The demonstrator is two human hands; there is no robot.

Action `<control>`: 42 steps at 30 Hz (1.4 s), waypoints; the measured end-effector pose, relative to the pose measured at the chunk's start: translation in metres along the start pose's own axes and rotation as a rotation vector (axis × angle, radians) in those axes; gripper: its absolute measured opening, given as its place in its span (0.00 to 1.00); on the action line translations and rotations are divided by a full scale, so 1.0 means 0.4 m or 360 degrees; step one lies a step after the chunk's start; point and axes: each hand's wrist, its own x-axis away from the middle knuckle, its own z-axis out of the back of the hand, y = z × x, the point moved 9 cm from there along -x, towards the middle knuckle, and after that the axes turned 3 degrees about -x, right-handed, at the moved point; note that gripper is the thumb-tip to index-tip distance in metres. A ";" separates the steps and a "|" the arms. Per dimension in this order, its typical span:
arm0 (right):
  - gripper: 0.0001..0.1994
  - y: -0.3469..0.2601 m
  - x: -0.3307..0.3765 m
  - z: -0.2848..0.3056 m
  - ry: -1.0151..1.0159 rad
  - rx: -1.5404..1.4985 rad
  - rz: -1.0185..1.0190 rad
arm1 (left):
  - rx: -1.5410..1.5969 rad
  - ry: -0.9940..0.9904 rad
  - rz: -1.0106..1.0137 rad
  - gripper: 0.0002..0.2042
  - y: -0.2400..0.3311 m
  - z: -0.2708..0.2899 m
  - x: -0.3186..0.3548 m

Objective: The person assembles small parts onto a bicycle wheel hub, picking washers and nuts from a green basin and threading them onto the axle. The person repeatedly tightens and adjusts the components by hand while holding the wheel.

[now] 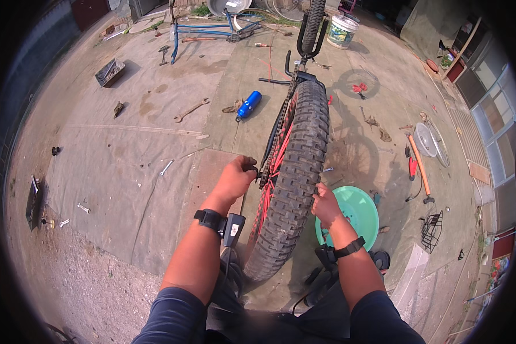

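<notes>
A bicycle stands upside down before me, its wide knobby rear tyre [297,172] filling the middle and its red spokes [278,150] showing on the left side. A chain [280,135] runs along that side to the hub. There my left hand [237,179] has its thumb and fingers closed on a small dark part at the axle; what exactly it grips is hidden. On the tyre's other side my right hand [325,205] is curled near the hub, its fingertips partly behind the tyre, so what they hold cannot be made out. Below it sits a green basin [358,212].
A blue bottle [249,105] and a large wrench [192,110] lie ahead on the left. Further off are a blue bicycle frame [203,28] and a white bucket [342,31]. To the right lie an orange-handled hammer [420,166] and a black wire rack [432,231].
</notes>
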 end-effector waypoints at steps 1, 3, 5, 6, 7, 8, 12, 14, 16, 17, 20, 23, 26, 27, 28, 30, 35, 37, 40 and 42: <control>0.15 -0.004 -0.001 0.000 -0.0005 0.0022 0.0037 | -0.0072 0.0042 -0.0005 0.16 -0.002 0.006 -0.002; 0.16 0.002 -0.002 0.007 0.0035 0.0050 0.0010 | -0.0183 0.0073 0.0153 0.16 -0.034 0.015 -0.006; 0.17 0.004 -0.003 0.005 0.0021 0.0001 0.0008 | -0.0249 0.0022 0.0176 0.19 -0.049 0.011 -0.010; 0.17 0.008 -0.004 0.006 0.0031 -0.0037 -0.0013 | -0.0281 -0.0004 0.0187 0.21 -0.056 0.007 -0.012; 0.18 0.006 -0.004 0.005 0.0024 -0.0023 0.0004 | -0.0185 0.0006 0.0094 0.21 -0.048 0.006 -0.014; 0.18 0.006 -0.003 0.005 0.0023 -0.0023 0.0008 | -0.0088 0.0016 0.0000 0.21 -0.039 0.005 -0.015; 0.18 0.007 -0.004 0.007 0.0032 -0.0029 0.0004 | -0.0260 0.0147 0.0082 0.21 -0.054 0.023 -0.017; 0.18 0.005 -0.004 0.008 0.0032 0.0008 0.0010 | -0.0312 0.0078 0.0114 0.17 -0.058 0.014 -0.019; 0.18 0.006 -0.005 0.008 0.0027 0.0028 -0.0003 | -0.0201 0.0043 0.0052 0.15 -0.046 0.007 -0.019; 0.18 0.006 -0.005 0.007 0.0013 0.0036 -0.0010 | -0.0064 0.0042 -0.0024 0.16 -0.033 0.004 -0.019; 0.17 0.002 -0.002 0.004 0.0013 0.0027 -0.0005 | -0.0121 0.0098 0.0030 0.18 -0.031 0.014 -0.015; 0.17 -0.008 0.002 0.002 0.0023 0.0028 0.0045 | -0.0331 0.0015 0.0208 0.19 -0.046 0.011 -0.010; 0.16 -0.001 0.005 0.003 0.0016 0.0059 -0.0051 | -0.0149 -0.0016 0.0034 0.17 -0.014 -0.001 -0.006; 0.16 0.007 0.006 0.008 0.0036 0.0076 -0.0128 | -0.0026 -0.0018 -0.0010 0.16 -0.004 -0.004 -0.005; 0.16 -0.006 0.004 0.003 0.0003 0.0088 -0.0038 | -0.0092 0.0040 -0.0026 0.16 0.001 0.005 -0.004; 0.16 -0.017 0.002 0.001 -0.0010 0.0109 0.0032 | -0.0206 0.0114 0.0113 0.16 -0.012 0.020 -0.002; 0.16 -0.001 -0.001 0.007 -0.0004 0.0099 -0.0040 | -0.0240 -0.0026 0.0112 0.16 -0.017 -0.001 -0.002; 0.16 -0.003 -0.003 0.008 -0.0002 0.0093 0.0020 | -0.0104 0.0026 -0.0026 0.14 -0.005 0.001 -0.003; 0.16 -0.001 -0.008 0.006 -0.0001 0.0075 0.0066 | -0.0165 0.0062 0.0055 0.15 -0.026 0.010 -0.009; 0.16 0.007 -0.010 0.011 0.0033 0.0045 0.0026 | -0.0390 0.0054 0.0260 0.18 -0.055 0.020 -0.010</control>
